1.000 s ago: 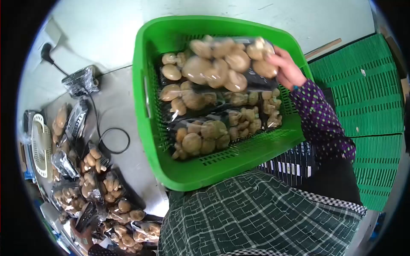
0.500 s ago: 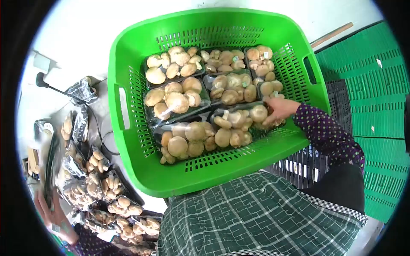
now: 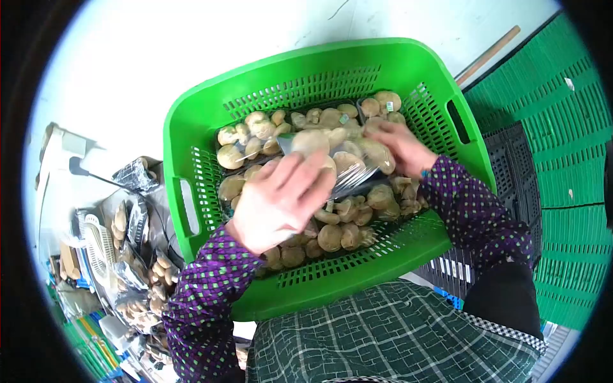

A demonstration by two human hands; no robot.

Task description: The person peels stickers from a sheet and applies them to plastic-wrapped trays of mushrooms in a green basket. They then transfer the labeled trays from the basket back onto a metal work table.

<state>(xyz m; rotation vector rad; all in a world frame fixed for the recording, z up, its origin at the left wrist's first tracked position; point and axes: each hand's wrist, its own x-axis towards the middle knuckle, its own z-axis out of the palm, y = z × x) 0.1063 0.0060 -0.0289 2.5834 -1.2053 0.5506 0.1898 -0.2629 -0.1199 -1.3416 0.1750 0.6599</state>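
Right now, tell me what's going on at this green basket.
A person has both hands in the green basket. The left hand grips a wrapped mushroom pack, held above the other packs that line the basket's floor. The right hand lies on its other end, grip unclear. More mushroom packs lie outside the basket on the left, and green crates stand stacked on the right.

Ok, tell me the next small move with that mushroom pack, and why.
Probably lower the mushroom pack flat onto the packs below: the left hand and right hand both grip it above the green basket, whose floor looks already covered by wrapped packs.
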